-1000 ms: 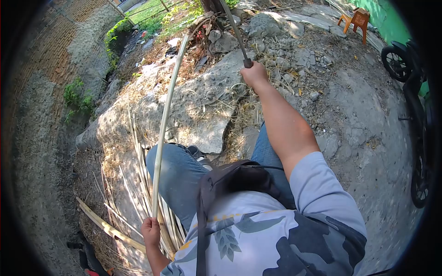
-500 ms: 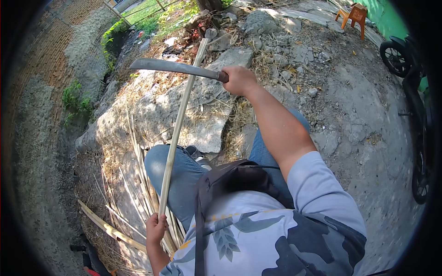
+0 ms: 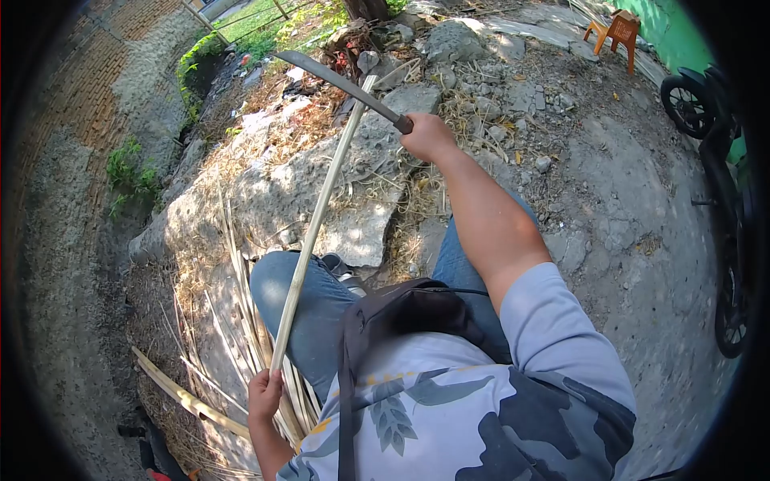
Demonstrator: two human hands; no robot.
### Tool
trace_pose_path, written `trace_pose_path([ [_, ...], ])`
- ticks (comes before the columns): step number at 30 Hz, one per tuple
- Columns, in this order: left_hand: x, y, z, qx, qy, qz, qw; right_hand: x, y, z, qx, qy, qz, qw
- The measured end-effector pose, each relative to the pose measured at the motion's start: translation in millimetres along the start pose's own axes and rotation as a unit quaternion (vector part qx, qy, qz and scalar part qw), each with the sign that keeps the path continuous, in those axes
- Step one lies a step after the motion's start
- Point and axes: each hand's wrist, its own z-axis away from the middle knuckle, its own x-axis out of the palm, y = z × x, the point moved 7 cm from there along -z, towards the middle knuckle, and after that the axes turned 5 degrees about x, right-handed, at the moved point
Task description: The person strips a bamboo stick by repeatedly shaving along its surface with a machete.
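Observation:
My right hand [image 3: 427, 138] is closed round the handle of a machete [image 3: 341, 82], its long dark blade pointing up and to the left. The blade crosses the far end of a pale split bamboo strip [image 3: 321, 208]; whether they touch I cannot tell. Near my left hip, my left hand [image 3: 264, 394] grips the strip's lower end. From there the strip slants up past my left knee. Beside and under that hand lies a bundle of similar bamboo strips [image 3: 250, 317] on the ground.
A thicker curved bamboo piece [image 3: 188, 397] lies at lower left. Ahead sits a broken concrete slab [image 3: 353, 228] with rubble and dry straw. To the right stand a black motorbike [image 3: 726, 184] and an orange plastic chair [image 3: 616, 34]. A brick wall [image 3: 88, 104] rises at left.
The machete has swung upward, its tip now higher and further right. My right hand has shifted slightly right. The strip's far end has tilted a little down and right.

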Motion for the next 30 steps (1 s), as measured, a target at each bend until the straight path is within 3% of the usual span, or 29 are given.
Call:
trace_pose_path([
  [3,-1,-8,0,0.015,0.014,-0.003,1.0,8,-9,-2,-0.069,0.008,0.024,0.997],
  [9,-17,-15,9,-0.001,0.131,0.016,0.991,-14,-38,12,-0.17,-0.01,0.126,0.977],
  [13,-39,-31,21,-0.005,0.075,0.029,0.997,-18,-4,-5,-0.047,-0.026,0.025,0.998],
  [16,-38,-21,21,-0.039,0.065,0.013,0.997,-14,7,-5,-0.02,-0.007,0.078,0.997],
  [19,-43,-24,17,-0.039,0.066,0.005,0.997,-9,-2,1,-0.028,-0.021,0.137,0.99],
  [26,-29,-19,12,-0.034,0.022,0.006,0.999,16,-44,24,-0.207,-0.057,0.172,0.961],
  [29,-39,-34,16,-0.056,0.022,0.019,0.998,8,-24,8,-0.135,-0.053,0.173,0.974],
  [30,-42,-41,19,-0.054,0.02,0.019,0.998,4,-9,-1,-0.066,-0.027,0.115,0.991],
])
